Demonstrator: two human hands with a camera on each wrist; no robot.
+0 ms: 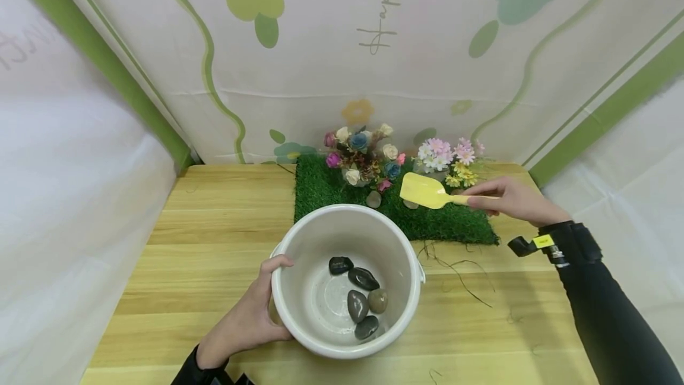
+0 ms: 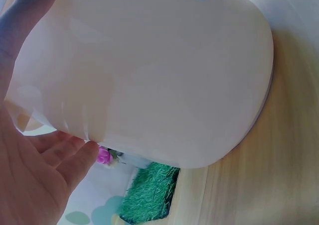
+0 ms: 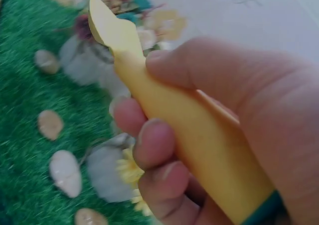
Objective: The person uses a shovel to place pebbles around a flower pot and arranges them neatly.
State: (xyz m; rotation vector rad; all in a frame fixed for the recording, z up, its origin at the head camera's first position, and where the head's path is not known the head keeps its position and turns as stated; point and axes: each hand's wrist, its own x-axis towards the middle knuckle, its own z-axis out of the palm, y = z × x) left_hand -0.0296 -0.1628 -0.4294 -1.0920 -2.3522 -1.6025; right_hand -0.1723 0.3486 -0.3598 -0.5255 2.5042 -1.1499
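Shovel (image 1: 424, 190): where, in the head view?

Over the turf (image 1: 454, 226), in the right hand (image 1: 515, 199); bucket (image 1: 347, 352) with stones (image 1: 357, 306) nearer, flowers (image 1: 358, 141) behind.

Left wrist?

Left hand (image 2: 32, 170) grips the bucket, which hides some turf.

Right wrist?

Fingers (image 3: 154, 143) pinch the handle (image 3: 194, 130); pebbles (image 3: 65, 173) beyond.

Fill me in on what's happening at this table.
Someone's left hand grips the side of a white bucket, with five stones lying inside it. Their right hand holds a yellow shovel by its handle, up over a green grass mat. At least four more stones are still on the mat, near two bunches of flowers.
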